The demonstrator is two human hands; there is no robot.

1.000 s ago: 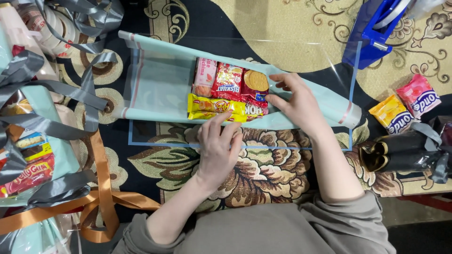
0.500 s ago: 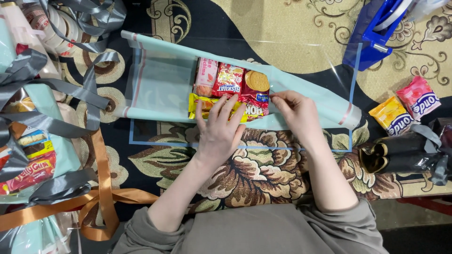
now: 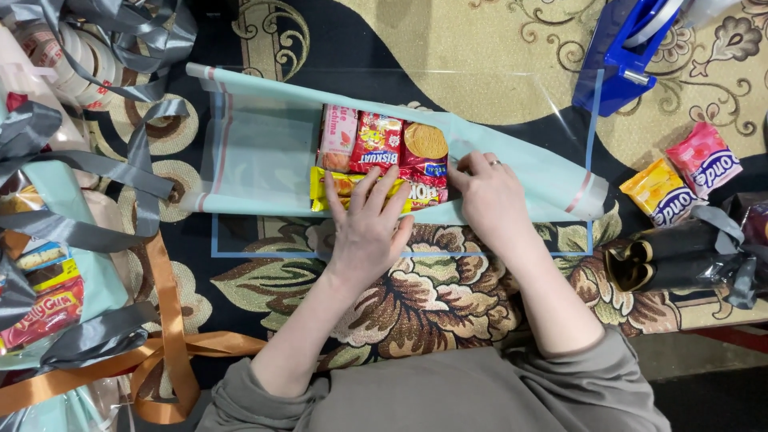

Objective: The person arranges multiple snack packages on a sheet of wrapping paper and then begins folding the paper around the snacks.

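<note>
A pale green wrapping sheet (image 3: 264, 152) lies spread on the patterned carpet, under a clear film with a blue border (image 3: 400, 254). On it sits a cluster of snack packets: a pink one (image 3: 339, 136), a red biscuit packet (image 3: 376, 142), a round-biscuit packet (image 3: 424, 148) and a yellow bar (image 3: 336, 186). My left hand (image 3: 370, 228) lies flat with its fingers over the yellow bar and the lower red packet. My right hand (image 3: 490, 198) presses on the green sheet just right of the packets, fingertips touching their edge.
A blue tape dispenser (image 3: 624, 56) stands at the top right. Yellow (image 3: 658, 192) and pink (image 3: 706, 158) snack bags lie at the right, beside black ribbon rolls (image 3: 680, 256). Grey ribbons (image 3: 88, 160), an orange ribbon (image 3: 164, 320) and wrapped packs fill the left side.
My left hand slid up from the carpet onto the yellow bar and packets. My right hand moved slightly down and stays against the packets' right side.
</note>
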